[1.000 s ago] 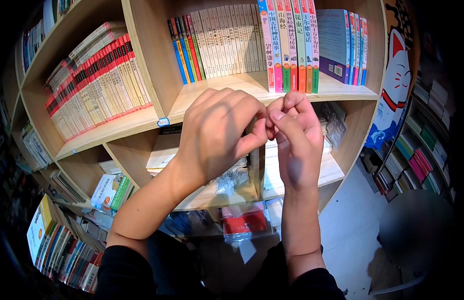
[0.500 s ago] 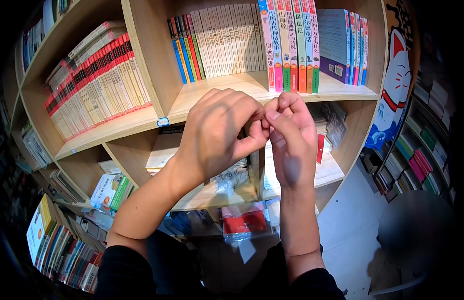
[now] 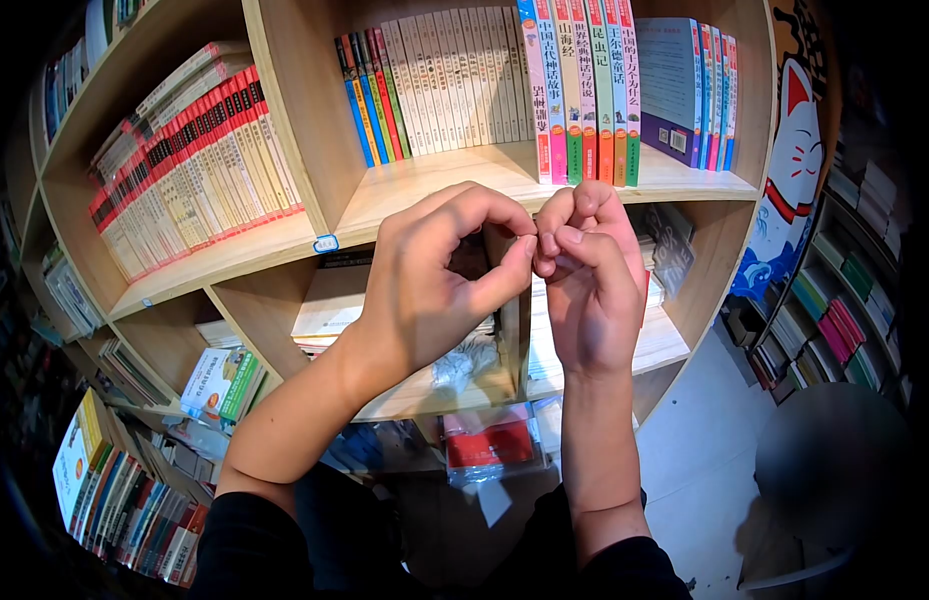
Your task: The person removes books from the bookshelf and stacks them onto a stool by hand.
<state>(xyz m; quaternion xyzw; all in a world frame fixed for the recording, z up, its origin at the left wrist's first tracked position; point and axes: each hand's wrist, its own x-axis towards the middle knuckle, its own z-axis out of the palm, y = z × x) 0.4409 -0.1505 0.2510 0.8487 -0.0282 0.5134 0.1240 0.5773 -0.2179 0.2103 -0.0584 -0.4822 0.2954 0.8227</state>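
Observation:
My left hand [image 3: 424, 270] is raised before the wooden shelf [image 3: 434, 185], its thumb and forefinger brought together in a pinch. Against those fingertips rest the curled fingers of my right hand [image 3: 594, 275], which is closed with the palm side showing. Anything between the fingertips is too small or hidden to make out. Just above my right hand stands a row of upright colourful books [image 3: 589, 100]. Behind my left hand, higher up, is a row of cream books [image 3: 454, 85].
Red and cream books [image 3: 199, 175] fill the left compartment. Below the hands lie crumpled clear plastic [image 3: 462, 365] and a red packet [image 3: 489, 443]. More books [image 3: 134, 510] stand at the lower left. A round dark object [image 3: 829, 460] is at the right.
My left hand has turned slightly, and its thumb and forefinger now form a wider loop. The fingers of my right hand have shifted a little. Both hands stay together in nearly the same place.

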